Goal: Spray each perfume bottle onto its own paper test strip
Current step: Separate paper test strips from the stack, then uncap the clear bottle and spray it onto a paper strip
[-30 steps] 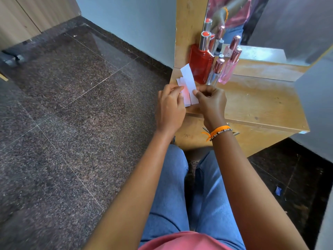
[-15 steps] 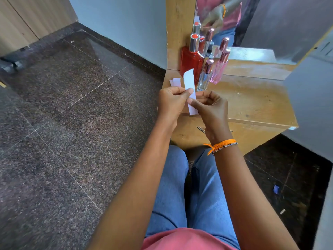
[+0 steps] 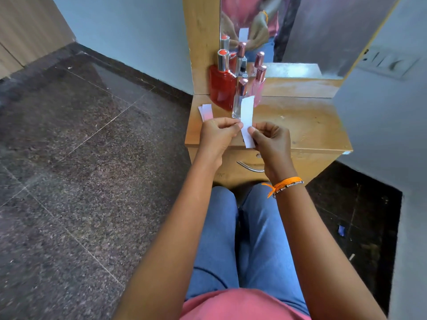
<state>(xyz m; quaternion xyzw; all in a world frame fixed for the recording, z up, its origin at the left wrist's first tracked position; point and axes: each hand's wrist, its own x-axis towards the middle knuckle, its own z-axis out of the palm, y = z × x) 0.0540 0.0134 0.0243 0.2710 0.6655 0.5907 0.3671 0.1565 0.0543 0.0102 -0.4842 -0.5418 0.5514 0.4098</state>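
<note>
A white paper test strip stands upright above the front of the wooden dresser top. My left hand pinches its left edge and my right hand pinches its right edge. Behind the strip stand three perfume bottles: a large red bottle with a silver cap, a slim clear bottle with a rose-gold cap, and a slim pink bottle. Two more paper strips lie flat on the dresser top at its left edge, beside the red bottle.
A mirror rises behind the bottles and reflects them and my hands. A drawer handle sits below the dresser's front edge. Dark granite floor spreads to the left. A wall with a switch plate closes the right side.
Both hands lifted one strip off the pile at the dresser's left and brought it upright toward the middle front. The other strips stayed on the dresser.
</note>
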